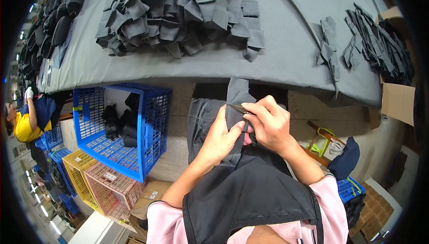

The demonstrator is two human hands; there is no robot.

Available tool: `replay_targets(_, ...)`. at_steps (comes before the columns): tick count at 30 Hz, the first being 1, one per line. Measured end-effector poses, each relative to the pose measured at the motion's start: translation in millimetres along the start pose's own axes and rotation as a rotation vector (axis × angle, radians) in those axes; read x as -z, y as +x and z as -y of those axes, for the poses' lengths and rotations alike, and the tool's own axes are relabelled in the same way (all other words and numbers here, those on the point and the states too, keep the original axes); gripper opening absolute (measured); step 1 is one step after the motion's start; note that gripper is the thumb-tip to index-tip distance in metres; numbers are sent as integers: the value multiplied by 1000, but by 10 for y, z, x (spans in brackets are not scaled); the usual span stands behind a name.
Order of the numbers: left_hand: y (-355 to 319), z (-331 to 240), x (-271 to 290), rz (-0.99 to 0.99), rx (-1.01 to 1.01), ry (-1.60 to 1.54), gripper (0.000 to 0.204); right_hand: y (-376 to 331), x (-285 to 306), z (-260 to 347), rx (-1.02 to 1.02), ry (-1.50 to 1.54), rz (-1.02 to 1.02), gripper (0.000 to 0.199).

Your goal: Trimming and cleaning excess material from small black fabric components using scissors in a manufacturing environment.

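A dark grey fabric strip (pixel 237 93) hangs over my lap, its top end close to the table edge. My left hand (pixel 222 137) is closed on it, with the thumb pressed on its front. My right hand (pixel 270 121) pinches a small pointed metal tool (pixel 239 108), whose tip lies against the strip; most of the tool is hidden by the fingers. Both hands are close together, the right fingertips almost touching the left thumb. Below them a black apron (pixel 254 190) covers my front, and loose threads (pixel 203 119) cling to the dark cloth on my lap.
A grey-covered table (pixel 286 61) runs across ahead, bearing a heap of grey fabric pieces (pixel 178 14) and more strips (pixel 373 38) at right. Left stands a blue crate (pixel 142 132) with black items. Boxes, other crates and a person in yellow (pixel 27 125) are farther left.
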State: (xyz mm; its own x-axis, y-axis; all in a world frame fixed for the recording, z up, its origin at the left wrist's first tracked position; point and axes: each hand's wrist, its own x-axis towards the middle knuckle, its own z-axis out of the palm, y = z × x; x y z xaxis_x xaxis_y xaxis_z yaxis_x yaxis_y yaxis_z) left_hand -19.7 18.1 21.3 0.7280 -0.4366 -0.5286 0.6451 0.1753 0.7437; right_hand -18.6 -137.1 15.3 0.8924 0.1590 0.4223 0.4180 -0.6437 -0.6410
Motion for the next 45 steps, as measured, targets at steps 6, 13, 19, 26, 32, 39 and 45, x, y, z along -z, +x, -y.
replay_targets(6, 15, -1, 27, -30, 53, -32, 30, 3, 49, 3, -292, 315, -15, 31)
replay_targets(13, -34, 44, 56, 35, 42, -82, 37, -36, -49, -94, -928, 1002, 206, 16)
replay_targets(19, -116, 66, 110, 54, 89, -209, 40, -85, -58, -56, -1012, 1086, 198, 18)
replay_targets(26, -73, 224, 105, -63, 75, -218, 44, -268, -259, 106, -466, 507, -20, 21)
replay_targets(32, -103, 194, 26, -241, 84, -97, 75, -317, -248, 77, -361, 502, 12, 28)
replay_targets(39, -90, 168, 51, -201, 48, -126, 60, -346, -242, 79, -358, 484, 89, 14)
replay_targets(45, -45, 152, 94, -62, -27, -201, 45, -195, -106, 46, -843, 1117, 158, 8)
